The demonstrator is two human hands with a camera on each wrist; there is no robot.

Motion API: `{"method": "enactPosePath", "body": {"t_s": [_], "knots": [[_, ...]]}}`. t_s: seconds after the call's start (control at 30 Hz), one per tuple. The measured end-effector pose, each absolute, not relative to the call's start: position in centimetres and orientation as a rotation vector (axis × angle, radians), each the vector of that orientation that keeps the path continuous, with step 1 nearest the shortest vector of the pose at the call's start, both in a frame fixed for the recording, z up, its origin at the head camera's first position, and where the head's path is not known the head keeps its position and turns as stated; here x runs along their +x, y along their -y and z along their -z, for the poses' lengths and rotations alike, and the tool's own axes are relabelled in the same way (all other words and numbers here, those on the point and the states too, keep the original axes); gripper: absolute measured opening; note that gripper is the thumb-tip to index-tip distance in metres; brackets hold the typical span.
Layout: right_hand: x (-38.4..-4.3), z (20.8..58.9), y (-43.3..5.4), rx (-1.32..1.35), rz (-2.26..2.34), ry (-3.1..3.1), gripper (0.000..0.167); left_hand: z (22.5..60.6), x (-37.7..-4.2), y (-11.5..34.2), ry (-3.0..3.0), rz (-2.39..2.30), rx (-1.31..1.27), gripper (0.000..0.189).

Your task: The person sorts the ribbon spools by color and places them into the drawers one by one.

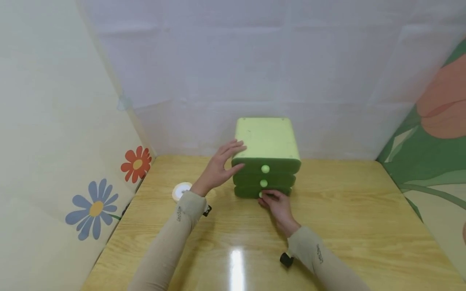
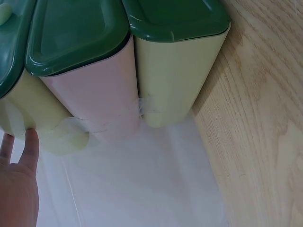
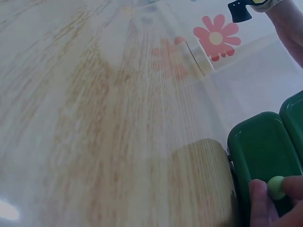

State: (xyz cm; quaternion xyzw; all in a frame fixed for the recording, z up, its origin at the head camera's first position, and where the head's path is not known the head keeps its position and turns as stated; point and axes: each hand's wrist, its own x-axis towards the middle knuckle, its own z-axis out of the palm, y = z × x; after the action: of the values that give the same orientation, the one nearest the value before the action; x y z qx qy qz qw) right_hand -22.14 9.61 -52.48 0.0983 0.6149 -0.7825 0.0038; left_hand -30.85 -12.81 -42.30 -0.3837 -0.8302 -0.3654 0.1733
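A small three-drawer cabinet [image 1: 267, 137] stands on the table, with a light green top and dark green drawer fronts, each with a round pale green knob. My left hand [image 1: 217, 167] rests against its upper left side, fingers extended; the left wrist view shows those fingers [image 2: 31, 149] on the pale yellow side of the top tier. Beside that tier runs a pink middle one [image 2: 97, 87]. With thumb and fingers, my right hand [image 1: 278, 206] pinches the lowest knob [image 3: 276, 187] on the bottom drawer front [image 3: 265, 146].
A white round object with a cream rim [image 1: 181, 190] lies left of my left wrist. The wooden table [image 1: 346, 226] meets a white-covered wall [image 1: 236, 72] behind the cabinet. Side panels with printed flowers [image 1: 95, 209] stand to left and right.
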Motion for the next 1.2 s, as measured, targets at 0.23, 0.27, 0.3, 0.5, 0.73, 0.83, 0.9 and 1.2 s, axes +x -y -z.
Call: {"method": "enactPosePath", "body": {"t_s": [0.23,0.27,0.3,0.5,0.73,0.83,0.9,1.2], "knots": [[-21.84,52.65,-9.77,0.312,2.47,-1.912,0.028,42.49,-30.76,12.67,2.355,1.03,-1.089,0.057],[-21.76,52.65,-9.79,0.314,2.471,-1.911,0.028,42.51,-30.74,12.65,2.357,1.029,-1.089,0.057],[-21.68,52.66,-9.81,0.318,2.474,-1.908,0.028,42.54,-30.72,12.64,2.363,1.028,-1.086,0.057],[-21.28,52.64,-9.79,0.314,2.45,-1.937,0.026,42.48,-30.53,12.65,2.376,1.036,-1.079,0.058],[-21.17,52.72,-9.74,0.309,2.439,-1.943,0.027,42.47,-30.49,12.79,2.388,1.05,-1.074,0.058],[-21.17,52.62,-9.72,0.312,2.438,-1.935,0.027,42.47,-30.51,12.82,2.383,1.059,-1.077,0.058],[-21.18,52.52,-9.75,0.305,2.441,-1.93,0.027,42.48,-30.56,12.82,2.376,1.059,-1.082,0.058],[-21.21,52.18,-9.74,0.293,2.412,-1.957,0.026,42.78,-30.63,13.0,2.381,0.989,-1.113,0.087]]}}
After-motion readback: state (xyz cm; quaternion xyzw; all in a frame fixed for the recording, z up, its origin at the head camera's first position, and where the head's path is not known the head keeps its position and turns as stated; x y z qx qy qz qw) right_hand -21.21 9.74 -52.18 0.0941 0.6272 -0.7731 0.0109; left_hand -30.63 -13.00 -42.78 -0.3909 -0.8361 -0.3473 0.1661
